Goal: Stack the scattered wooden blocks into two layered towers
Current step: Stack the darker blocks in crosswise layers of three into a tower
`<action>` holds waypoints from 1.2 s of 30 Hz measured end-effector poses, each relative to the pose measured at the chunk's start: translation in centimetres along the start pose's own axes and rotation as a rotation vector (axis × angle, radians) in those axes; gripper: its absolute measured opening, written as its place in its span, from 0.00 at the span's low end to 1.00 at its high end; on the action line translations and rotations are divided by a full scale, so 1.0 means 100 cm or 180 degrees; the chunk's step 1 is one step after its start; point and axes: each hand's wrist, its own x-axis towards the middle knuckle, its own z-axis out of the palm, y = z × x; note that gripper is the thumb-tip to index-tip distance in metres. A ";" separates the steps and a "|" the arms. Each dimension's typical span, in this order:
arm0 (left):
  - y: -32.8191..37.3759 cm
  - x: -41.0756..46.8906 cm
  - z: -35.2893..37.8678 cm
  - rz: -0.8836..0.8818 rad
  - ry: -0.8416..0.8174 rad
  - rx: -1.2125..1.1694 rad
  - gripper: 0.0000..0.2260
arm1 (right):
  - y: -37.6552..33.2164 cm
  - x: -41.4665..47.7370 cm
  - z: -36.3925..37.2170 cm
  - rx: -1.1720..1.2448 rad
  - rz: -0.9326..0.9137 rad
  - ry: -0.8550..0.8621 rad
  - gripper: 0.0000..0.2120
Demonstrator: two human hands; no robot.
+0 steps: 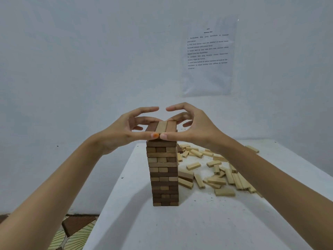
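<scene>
One tall tower [164,174] of dark and light wooden blocks stands upright in the middle of the white table [198,222]. Its top layer [161,126] holds three blocks side by side, pointing away from me. My left hand [126,130] cups the left side of that layer and my right hand [194,127] cups the right side. Both thumbs press its near end and touch each other; the fingers reach its far end. Loose light blocks [216,170] lie scattered on the table to the right of the tower.
A white wall rises right behind the table, with a printed sheet [208,55] taped up at the right. The table's left edge runs diagonally, and patterned floor [75,231] shows below it at the lower left.
</scene>
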 end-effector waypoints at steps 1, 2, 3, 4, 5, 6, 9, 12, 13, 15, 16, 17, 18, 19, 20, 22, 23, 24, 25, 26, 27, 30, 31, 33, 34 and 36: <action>-0.002 0.000 0.000 -0.0013 -0.0029 -0.0013 0.39 | 0.002 0.000 0.001 -0.0004 0.0014 -0.0011 0.32; -0.004 0.001 0.000 -0.0016 -0.0053 -0.0021 0.41 | 0.003 0.000 0.001 -0.0011 0.0025 -0.0018 0.32; -0.005 0.002 0.001 -0.0015 -0.0062 -0.0029 0.41 | 0.004 0.001 0.001 -0.0013 0.0031 -0.0022 0.32; -0.007 0.003 0.001 -0.0019 -0.0048 -0.0046 0.40 | 0.005 0.001 0.001 -0.0012 0.0037 -0.0025 0.32; -0.008 0.004 0.002 -0.0023 -0.0029 -0.0063 0.37 | 0.006 0.001 0.000 -0.0011 0.0045 -0.0032 0.31; -0.009 0.005 0.002 -0.0025 -0.0024 -0.0076 0.36 | 0.007 0.001 0.000 -0.0019 0.0059 -0.0046 0.31; -0.012 0.005 0.004 -0.0043 -0.0065 -0.0043 0.38 | 0.009 0.001 0.001 -0.0064 0.0104 -0.0110 0.32; -0.015 0.004 0.004 -0.0058 -0.0087 -0.0072 0.37 | 0.011 0.000 0.004 -0.0050 0.0148 -0.0119 0.32; -0.016 0.004 0.004 -0.0054 -0.0098 -0.0076 0.36 | 0.011 0.000 0.004 -0.0041 0.0163 -0.0115 0.32; -0.016 0.005 0.005 -0.0046 -0.0135 -0.0057 0.32 | 0.012 -0.002 0.005 -0.0028 0.0194 -0.0116 0.31; -0.016 0.006 0.004 -0.0045 -0.0168 -0.0054 0.31 | 0.012 -0.003 0.005 -0.0015 0.0207 -0.0118 0.31; -0.017 0.006 0.004 -0.0040 -0.0198 -0.0061 0.31 | 0.013 -0.004 0.006 0.0002 0.0218 -0.0118 0.30; -0.018 0.006 0.004 -0.0035 -0.0226 -0.0068 0.31 | 0.013 -0.004 0.006 0.0026 0.0223 -0.0115 0.30; -0.018 0.006 0.003 -0.0036 -0.0257 -0.0074 0.33 | 0.013 -0.005 0.007 0.0047 0.0230 -0.0114 0.31; -0.019 0.006 0.003 -0.0050 -0.0287 -0.0085 0.37 | 0.013 -0.006 0.007 0.0065 0.0240 -0.0123 0.33; -0.021 0.005 0.003 -0.0090 -0.0324 -0.0113 0.43 | 0.013 -0.007 0.008 0.0082 0.0257 -0.0175 0.38; -0.022 0.004 0.003 -0.0094 -0.0315 -0.0123 0.43 | 0.014 -0.008 0.007 0.0086 0.0262 -0.0208 0.41; -0.024 0.003 0.003 -0.0091 -0.0297 -0.0141 0.44 | 0.015 -0.009 0.007 0.0100 0.0266 -0.0236 0.43; -0.026 0.002 0.004 -0.0082 -0.0267 -0.0172 0.43 | 0.016 -0.011 0.005 0.0130 0.0275 -0.0256 0.43; -0.027 0.000 0.004 -0.0057 -0.0231 -0.0209 0.43 | 0.017 -0.012 0.004 0.0172 0.0284 -0.0271 0.42; -0.029 -0.001 0.004 -0.0030 -0.0186 -0.0256 0.43 | 0.019 -0.014 0.004 0.0215 0.0296 -0.0286 0.41; -0.030 -0.004 0.006 0.0029 -0.0084 -0.0357 0.43 | 0.022 -0.018 0.004 0.0269 0.0301 -0.0290 0.39; -0.030 -0.004 0.007 0.0037 -0.0072 -0.0377 0.44 | 0.022 -0.019 0.005 0.0289 0.0297 -0.0271 0.38; -0.031 -0.004 0.008 0.0047 -0.0020 -0.0419 0.42 | 0.023 -0.018 0.006 0.0331 0.0276 -0.0216 0.37; -0.031 -0.003 0.009 0.0054 0.0027 -0.0434 0.40 | 0.022 -0.018 0.007 0.0343 0.0268 -0.0189 0.37; -0.031 -0.002 0.010 0.0062 0.0095 -0.0460 0.35 | 0.021 -0.017 0.008 0.0350 0.0254 -0.0159 0.38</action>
